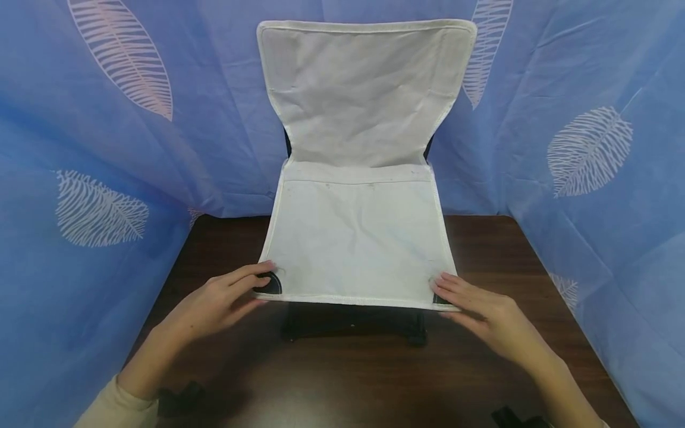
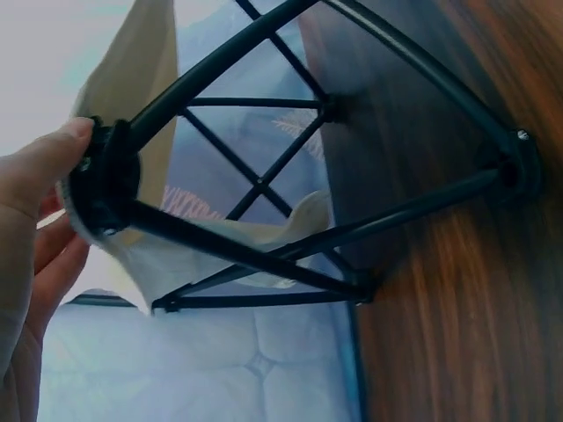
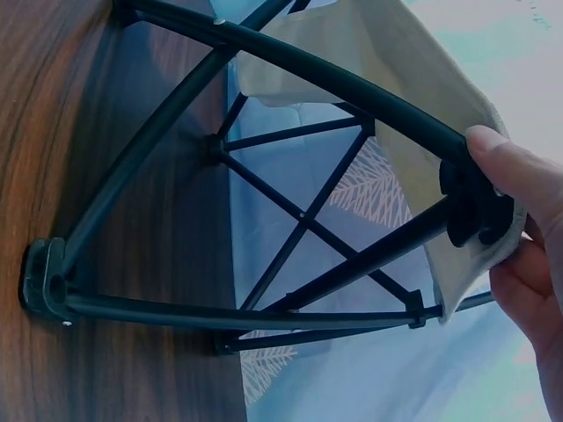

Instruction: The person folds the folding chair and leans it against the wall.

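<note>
1. While the chair is standing on the table, the two hands are gripping the front corners of its white seat.
2. The left hand is pinching the chair's front left corner: its fingers are lying on top of the cloth beside a dark patch, and its thumb is reaching under the front edge. From the left wrist, the thumb is touching the black joint, with the cloth passing between joint and fingers.
3. The right hand is clamping the opposite corner in the same way, its fingers resting over the cloth and its thumb pressing the other joint from below.
4. Between the hands, the seat is spreading fairly flat, its front edge running from one grip to the other. The backrest is rising beyond the fingertips, well apart from both hands.
5. Under the cloth, the black frame is standing on the table, its tubes crossing one another below the held corners.
6. Behind the chair and along both sides, a blue curtain with white leaf prints is hanging.
</note>
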`<state>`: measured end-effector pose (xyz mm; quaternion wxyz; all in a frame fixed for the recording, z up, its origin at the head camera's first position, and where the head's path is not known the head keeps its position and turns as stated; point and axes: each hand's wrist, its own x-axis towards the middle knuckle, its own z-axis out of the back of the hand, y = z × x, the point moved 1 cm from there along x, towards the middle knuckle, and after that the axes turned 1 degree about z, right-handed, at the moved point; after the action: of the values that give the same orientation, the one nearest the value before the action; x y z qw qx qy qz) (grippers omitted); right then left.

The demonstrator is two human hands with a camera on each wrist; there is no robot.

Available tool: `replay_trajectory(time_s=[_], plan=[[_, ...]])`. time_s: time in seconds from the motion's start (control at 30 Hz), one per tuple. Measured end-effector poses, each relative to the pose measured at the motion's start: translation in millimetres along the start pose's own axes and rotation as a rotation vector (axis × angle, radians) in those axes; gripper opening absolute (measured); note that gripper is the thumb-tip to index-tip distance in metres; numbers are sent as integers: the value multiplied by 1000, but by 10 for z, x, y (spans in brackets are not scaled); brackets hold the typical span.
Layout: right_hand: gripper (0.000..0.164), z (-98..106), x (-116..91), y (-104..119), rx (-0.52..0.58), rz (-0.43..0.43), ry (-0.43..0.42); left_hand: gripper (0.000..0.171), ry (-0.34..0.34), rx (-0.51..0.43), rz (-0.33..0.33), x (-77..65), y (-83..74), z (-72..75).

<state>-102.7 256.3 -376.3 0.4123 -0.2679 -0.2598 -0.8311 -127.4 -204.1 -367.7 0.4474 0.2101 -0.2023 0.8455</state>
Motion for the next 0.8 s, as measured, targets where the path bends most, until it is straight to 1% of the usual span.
replay_trajectory(time_s=[0.1, 0.17, 0.23, 0.37, 0.47, 0.57, 0.8], plan=[[46, -16, 11, -14, 25, 9, -16, 52, 6, -31, 18, -15, 12, -22], [45, -28, 17, -25, 35, 14, -27, 52, -10, -40, 7, -23, 18, -35], [44, -39, 22, -36, 47, 20, -36, 48, -41, -47, -30, -21, 20, -45], [43, -40, 18, -54, 50, 26, -44, 38, -102, -42, -126, -1, 16, -69], [43, -26, 4, -58, 58, 28, -43, 35, -123, -50, -167, 9, 11, -91], [43, -10, -9, -54, 72, 26, -37, 34, -132, -58, -173, 8, 11, -108], [44, -2, -11, -37, 71, 14, -37, 36, -137, -48, -155, 4, 14, -119]])
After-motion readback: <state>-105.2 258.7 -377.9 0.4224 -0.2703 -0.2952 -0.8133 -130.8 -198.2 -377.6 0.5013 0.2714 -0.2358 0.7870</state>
